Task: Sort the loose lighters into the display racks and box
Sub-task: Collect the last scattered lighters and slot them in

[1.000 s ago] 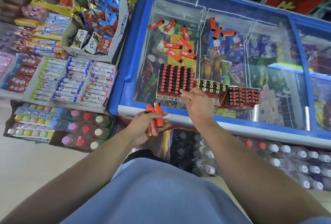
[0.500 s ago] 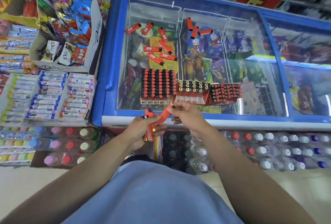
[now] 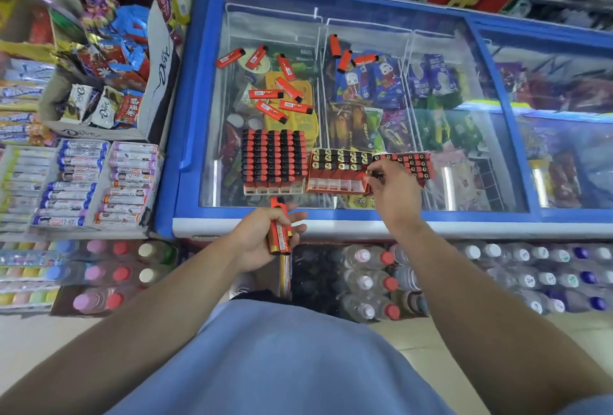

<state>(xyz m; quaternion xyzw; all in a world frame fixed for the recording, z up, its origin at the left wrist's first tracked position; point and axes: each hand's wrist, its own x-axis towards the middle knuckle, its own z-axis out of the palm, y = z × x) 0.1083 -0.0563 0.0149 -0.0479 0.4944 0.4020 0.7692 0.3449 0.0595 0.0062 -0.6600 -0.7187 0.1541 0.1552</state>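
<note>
Three lighter displays stand on the freezer's glass lid [image 3: 464,89]: a full rack [image 3: 272,157] of red and black lighters, a partly filled middle rack [image 3: 338,170] and a right box [image 3: 413,164]. Several loose red lighters [image 3: 280,92] lie scattered behind them, with a few more [image 3: 345,56] farther back. My left hand [image 3: 262,235] grips a small bundle of red lighters [image 3: 279,230] in front of the freezer edge. My right hand [image 3: 393,190] pinches one lighter [image 3: 373,175] at the right end of the middle rack.
The blue freezer frame [image 3: 185,135] runs along the front and left. A cardboard box of chocolates [image 3: 109,96] and trays of candy rolls [image 3: 96,182] sit to the left. Bottled drinks [image 3: 365,278] are stacked on the floor below the freezer.
My right hand took one lighter from the bundle in my left hand and carried it up and right to the middle rack. The left hand's bundle is smaller.
</note>
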